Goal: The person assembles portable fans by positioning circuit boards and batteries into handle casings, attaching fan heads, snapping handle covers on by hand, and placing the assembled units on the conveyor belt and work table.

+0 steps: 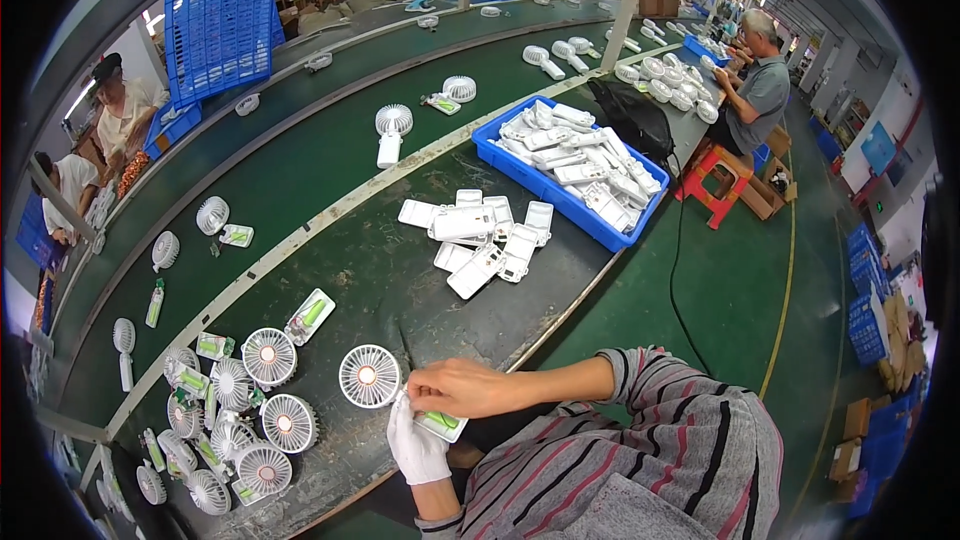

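A white handheld fan [367, 376] lies at the table's near edge, its round grille facing up and its open handle showing a green battery. My left hand [418, 448], in a white glove, is closed around the fan's neck and handle. My bare right hand [455, 387] is bent over the handle with its fingers pinched together near the neck. Whatever those fingertips hold is hidden. Left of my hands, several similar fans [288, 423] with open handles are piled up. Beyond my hands lies a loose heap of white handle covers [465, 223].
A blue tray [625, 240] full of white plastic handle parts stands to the right along the table [370, 290]. A green conveyor belt [330, 140] carrying scattered fans runs beyond a metal rail. Farther right, a person [765, 90] sits near a red stool [715, 185]. A black cable [680, 290] hangs down.
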`<state>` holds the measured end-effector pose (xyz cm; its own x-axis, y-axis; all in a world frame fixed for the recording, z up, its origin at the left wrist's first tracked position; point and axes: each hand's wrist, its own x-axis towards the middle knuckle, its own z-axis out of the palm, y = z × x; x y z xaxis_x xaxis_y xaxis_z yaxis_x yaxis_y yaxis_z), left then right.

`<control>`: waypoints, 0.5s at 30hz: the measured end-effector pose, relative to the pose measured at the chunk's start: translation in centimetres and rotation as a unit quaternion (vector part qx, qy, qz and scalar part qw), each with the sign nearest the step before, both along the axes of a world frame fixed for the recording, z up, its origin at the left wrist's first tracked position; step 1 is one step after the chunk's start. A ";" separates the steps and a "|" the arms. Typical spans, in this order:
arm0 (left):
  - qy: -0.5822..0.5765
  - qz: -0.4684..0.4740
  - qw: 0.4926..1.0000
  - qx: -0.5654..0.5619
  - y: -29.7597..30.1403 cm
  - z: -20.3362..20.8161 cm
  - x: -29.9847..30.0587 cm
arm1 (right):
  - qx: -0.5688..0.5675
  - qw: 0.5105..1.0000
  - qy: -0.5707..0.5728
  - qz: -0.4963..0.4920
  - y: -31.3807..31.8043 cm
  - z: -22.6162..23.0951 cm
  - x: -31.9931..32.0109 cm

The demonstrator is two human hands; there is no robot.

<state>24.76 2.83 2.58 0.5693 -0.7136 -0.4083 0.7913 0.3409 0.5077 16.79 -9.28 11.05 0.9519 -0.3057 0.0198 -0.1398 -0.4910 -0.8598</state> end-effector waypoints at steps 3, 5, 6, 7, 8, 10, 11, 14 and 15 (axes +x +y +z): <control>-0.042 0.022 0.998 -0.031 0.2 -1.5 0.2 | -0.055 0.997 -0.044 0.014 0.9 -0.3 -0.4; -0.035 0.035 0.998 -0.029 0.1 -1.0 -0.3 | -0.140 0.983 -0.117 0.022 1.0 -1.2 -0.1; -0.026 0.047 0.998 -0.029 -0.1 -0.5 -0.5 | -0.139 0.983 -0.118 0.023 1.1 -1.6 -0.2; -0.027 0.048 0.998 -0.027 -0.1 -0.5 -0.6 | -0.158 0.980 -0.122 0.008 1.2 -1.9 -0.3; -0.021 0.058 0.998 -0.029 -0.1 -0.5 -0.7 | -0.176 0.976 -0.125 -0.006 1.3 -1.9 -0.2; -0.015 0.068 0.997 -0.029 -0.2 -0.3 -0.9 | -0.193 0.974 -0.116 -0.019 1.3 -2.1 0.0; -0.014 0.071 0.997 -0.027 -0.2 0.0 -0.9 | -0.210 0.971 -0.107 -0.032 1.2 -2.1 0.1; -0.026 0.075 0.997 -0.022 -0.3 0.1 -1.2 | -0.231 0.971 -0.044 -0.043 0.6 -2.1 0.3; -0.041 0.075 0.996 -0.021 -0.4 0.0 -1.3 | -0.235 0.971 -0.035 -0.043 0.6 -2.3 0.5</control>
